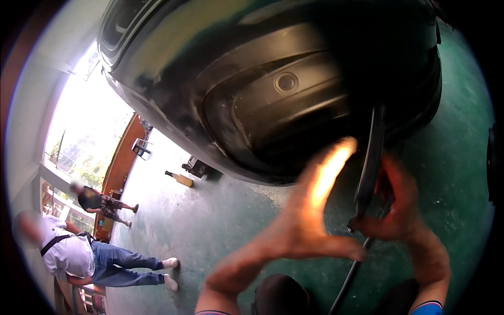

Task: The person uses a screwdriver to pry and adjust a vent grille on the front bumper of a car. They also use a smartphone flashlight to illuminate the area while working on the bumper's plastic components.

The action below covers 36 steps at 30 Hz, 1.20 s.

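A long black rubber-like strip (371,157) hangs from the dark underside of a car bumper (252,89). My right hand (396,205) is closed around its lower part, the fingers curled behind it and the thumb in front. A tiny shiny piece (350,228) shows by that thumb; I cannot make out its kind. Below the hand a thinner dark hose or rod (349,281) runs down between my knees; whether it joins the strip is hidden. My left hand (310,215) is open left of the strip, thumb and fingers spread apart, slightly blurred, its fingers brightly lit.
The bumper fills the top, above a green floor (210,226). A yellowish bottle (181,179) and a dark boxy object (197,167) are left of it. At the far left are a person in a white shirt (68,254) and another in dark clothes (102,203). My knee (283,296) shows below.
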### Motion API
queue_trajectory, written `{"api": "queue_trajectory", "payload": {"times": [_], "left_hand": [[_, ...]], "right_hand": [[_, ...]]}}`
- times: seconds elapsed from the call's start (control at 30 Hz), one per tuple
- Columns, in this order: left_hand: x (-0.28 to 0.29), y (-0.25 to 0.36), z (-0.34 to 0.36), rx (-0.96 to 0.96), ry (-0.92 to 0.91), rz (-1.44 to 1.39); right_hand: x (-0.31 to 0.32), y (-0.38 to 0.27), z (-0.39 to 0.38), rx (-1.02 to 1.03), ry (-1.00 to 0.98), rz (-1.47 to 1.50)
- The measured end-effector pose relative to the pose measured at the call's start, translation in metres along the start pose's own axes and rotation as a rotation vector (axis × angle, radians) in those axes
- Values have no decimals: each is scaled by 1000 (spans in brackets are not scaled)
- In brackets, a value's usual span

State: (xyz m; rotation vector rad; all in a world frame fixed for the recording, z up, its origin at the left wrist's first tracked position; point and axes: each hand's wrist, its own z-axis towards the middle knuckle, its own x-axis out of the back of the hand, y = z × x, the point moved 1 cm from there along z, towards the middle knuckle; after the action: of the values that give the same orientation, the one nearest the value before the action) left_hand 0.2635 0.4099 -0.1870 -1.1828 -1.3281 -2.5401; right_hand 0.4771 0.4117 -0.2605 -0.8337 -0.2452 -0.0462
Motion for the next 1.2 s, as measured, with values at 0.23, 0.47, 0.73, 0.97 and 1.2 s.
{"api": "queue_trajectory", "payload": {"times": [0.23, 0.47, 0.73, 0.97, 1.2], "left_hand": [[113, 49, 7, -193, 844, 1022], [105, 92, 28, 73, 615, 1153], [87, 118, 74, 319, 470, 1284], [102, 101, 80, 200, 481, 1259], [138, 82, 69, 468, 431, 1240]], "right_hand": [[33, -15, -5, 108, 290, -41], [39, 2, -26, 8, 218, 211], [58, 27, -9, 134, 163, 174], [71, 27, 20, 110, 40, 203], [44, 15, 30, 168, 27, 183]]}}
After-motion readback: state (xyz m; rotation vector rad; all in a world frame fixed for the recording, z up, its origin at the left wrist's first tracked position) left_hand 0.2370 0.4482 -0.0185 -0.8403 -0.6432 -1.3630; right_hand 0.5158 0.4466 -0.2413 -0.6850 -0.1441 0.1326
